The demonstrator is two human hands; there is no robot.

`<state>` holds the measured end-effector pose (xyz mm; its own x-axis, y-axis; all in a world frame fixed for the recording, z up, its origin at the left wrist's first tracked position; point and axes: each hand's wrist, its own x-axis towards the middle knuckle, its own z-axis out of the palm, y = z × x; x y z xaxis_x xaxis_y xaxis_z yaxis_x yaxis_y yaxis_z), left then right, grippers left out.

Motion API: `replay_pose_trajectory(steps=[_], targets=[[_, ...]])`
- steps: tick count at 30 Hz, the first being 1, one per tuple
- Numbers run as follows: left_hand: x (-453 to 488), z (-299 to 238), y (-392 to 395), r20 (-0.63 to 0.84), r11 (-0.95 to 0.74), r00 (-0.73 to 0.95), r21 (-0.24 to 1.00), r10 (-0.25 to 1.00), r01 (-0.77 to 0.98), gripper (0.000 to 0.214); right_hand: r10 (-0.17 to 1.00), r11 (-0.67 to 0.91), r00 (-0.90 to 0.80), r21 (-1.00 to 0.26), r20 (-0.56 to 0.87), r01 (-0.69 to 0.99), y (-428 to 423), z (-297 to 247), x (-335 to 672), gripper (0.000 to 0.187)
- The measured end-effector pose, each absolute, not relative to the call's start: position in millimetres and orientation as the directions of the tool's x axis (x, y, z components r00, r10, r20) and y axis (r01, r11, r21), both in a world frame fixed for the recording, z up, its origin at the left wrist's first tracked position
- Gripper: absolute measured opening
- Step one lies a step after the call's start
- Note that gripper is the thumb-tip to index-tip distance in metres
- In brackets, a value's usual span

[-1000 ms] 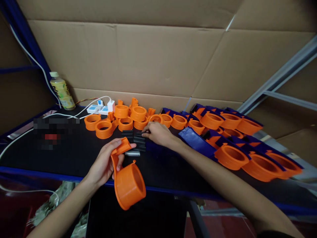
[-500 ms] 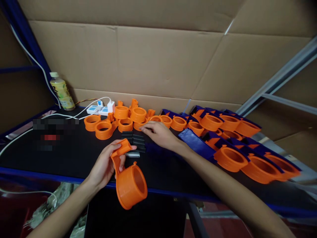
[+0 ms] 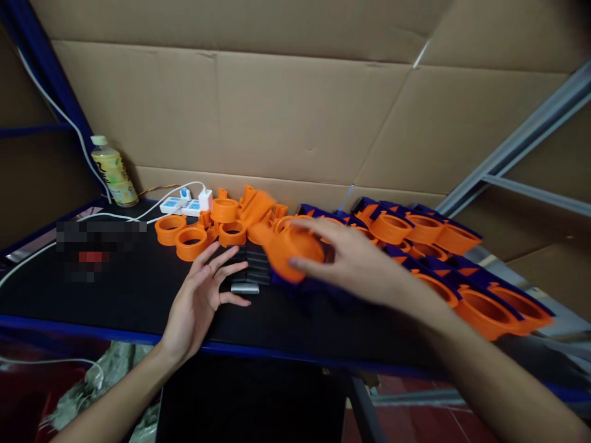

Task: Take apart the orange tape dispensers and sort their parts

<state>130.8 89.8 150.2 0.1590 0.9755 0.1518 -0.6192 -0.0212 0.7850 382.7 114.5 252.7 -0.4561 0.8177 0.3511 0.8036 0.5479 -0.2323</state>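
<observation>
My right hand [image 3: 362,264] grips an orange ring-shaped holder [image 3: 289,249] by its ring, thumb below and fingers above. The holder is smeared by motion, and its arm slants up to the left. My left hand [image 3: 196,307] is empty, palm up with fingers spread, over the front of the black table [image 3: 115,283]. Just beyond its fingertips lie several black ribbed strips [image 3: 257,267] and a small silver bar [image 3: 244,288]. Similar orange holders [image 3: 191,242] stand grouped behind them. Dark blue pieces behind my right hand are partly hidden.
On the right are orange rings joined to dark blue parts [image 3: 489,307], in stacked rows. A white power strip [image 3: 180,205] with plugs and cables sits at the back left, beside a yellow-labelled bottle [image 3: 114,172]. A cardboard wall [image 3: 295,117] closes the back.
The orange holder has left my left hand, whose fingers have spread. My right hand, which was over the orange group, has moved right and nearer and now grips an orange holder.
</observation>
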Motion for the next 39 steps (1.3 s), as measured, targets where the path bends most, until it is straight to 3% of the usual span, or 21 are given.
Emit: replay_pose_trajectory(steps=[4,9,12,16,21,26,31,39], targets=[[132.6,144.4,90.0,0.171,-0.025,0.230,0.848,0.958,-0.529,0.036,0.868,0.358,-0.299,-0.083,0.396,0.930,202.1,256.2,438.5,0.066],[137.8,137.2,88.4,0.149,0.026,0.336,0.885,0.930,-0.465,0.030,0.946,0.297,-0.278,-0.102,0.167,0.949,274.2,232.9,464.4,0.077],[137.3,134.9,88.8,0.119,0.055,0.370,0.902,0.921,-0.427,0.027,0.941,0.329,-0.315,-0.120,0.120,0.937,285.8,221.2,466.8,0.076],[136.1,132.3,90.1,0.084,0.093,0.398,0.909,0.914,-0.406,0.027,0.960,0.261,-0.250,-0.082,0.129,0.962,293.7,220.3,482.6,0.065],[139.8,132.6,89.0,0.064,0.119,0.436,0.917,0.897,-0.380,0.025,0.990,0.071,-0.079,0.073,0.114,0.995,308.4,215.7,507.8,0.043],[140.6,134.1,88.3,0.045,0.135,0.456,0.925,0.889,-0.354,0.025,0.998,0.028,-0.040,0.208,0.056,0.978,320.0,196.9,509.3,0.034],[139.1,133.9,88.6,0.030,0.151,0.462,0.924,0.886,-0.350,0.023,0.991,0.044,-0.078,0.279,0.112,0.959,323.0,194.7,507.5,0.033],[140.3,133.6,86.3,0.029,0.157,0.477,0.926,0.878,-0.345,0.024,0.904,0.131,-0.245,0.319,0.350,0.939,307.0,232.5,511.0,0.036]])
